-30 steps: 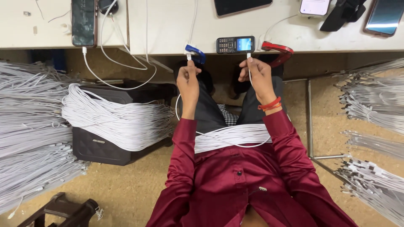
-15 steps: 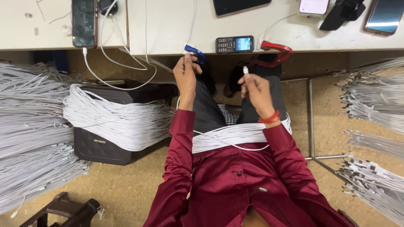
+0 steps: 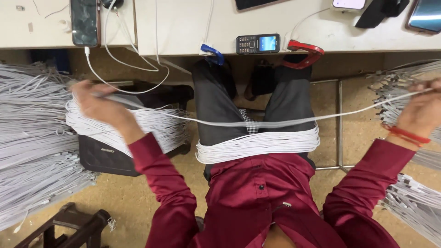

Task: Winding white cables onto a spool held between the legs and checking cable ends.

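My left hand [image 3: 98, 104] is flung out to the left and grips one end of a white cable [image 3: 248, 123], above a heap of white cables [image 3: 151, 126] lying on a black box [image 3: 105, 158]. My right hand [image 3: 420, 110] is far out to the right and holds the cable's other end. The cable is stretched across my knees. A bundle of white cables [image 3: 257, 144] lies across my lap. Both hands are blurred by motion.
A white table edge [image 3: 183, 43] runs along the top, with a blue clip [image 3: 211, 51], a red clip [image 3: 305, 51], a small keypad phone [image 3: 258, 43] and a smartphone [image 3: 85, 20] on a charging lead. Large piles of white cables [image 3: 32, 138] lie left and right [image 3: 413, 197]. A dark stool [image 3: 69, 227] stands lower left.
Both hands have come away from the clips at the table edge and swung wide apart, left hand to the left, right hand to the right, drawing one white cable taut across my lap.
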